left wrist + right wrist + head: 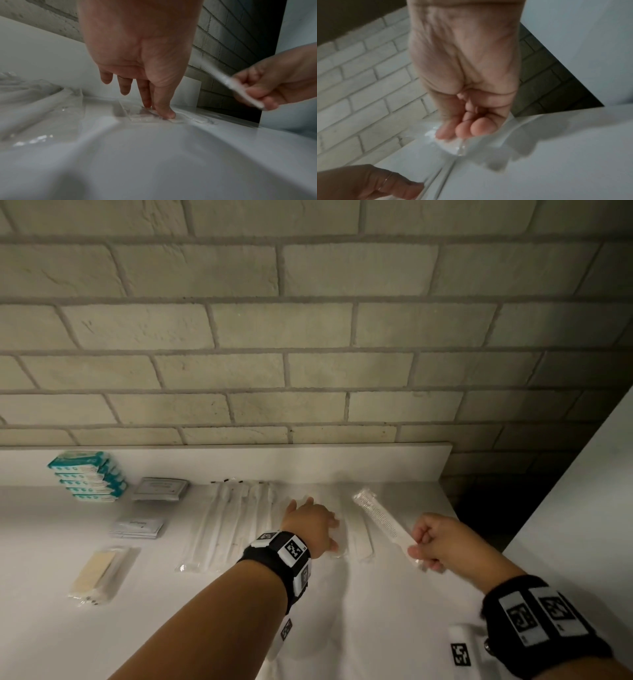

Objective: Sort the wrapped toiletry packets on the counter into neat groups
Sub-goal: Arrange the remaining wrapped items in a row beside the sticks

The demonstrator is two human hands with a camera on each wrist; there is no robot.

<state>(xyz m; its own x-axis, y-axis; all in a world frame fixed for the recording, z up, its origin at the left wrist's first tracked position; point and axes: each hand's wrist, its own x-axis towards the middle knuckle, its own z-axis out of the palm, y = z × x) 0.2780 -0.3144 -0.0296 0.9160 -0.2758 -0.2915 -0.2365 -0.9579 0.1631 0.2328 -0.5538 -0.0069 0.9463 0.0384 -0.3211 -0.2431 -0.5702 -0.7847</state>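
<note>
right hand (442, 542) – one packet (383, 520) | teal packs (89, 477) – perhaps five

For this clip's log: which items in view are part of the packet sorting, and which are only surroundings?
Part of the job:
- long clear packet gripped in right hand
- flat packets under left hand
- row of long wrapped packets
- teal packs
- grey sachets
- beige wrapped item

Surroundings:
- brick wall
- wrist bands

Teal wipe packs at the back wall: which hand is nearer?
Left. The left hand presses flat packets mid-counter, a few groups right of the teal wipe packs. The right hand holds a long packet further right.
</note>
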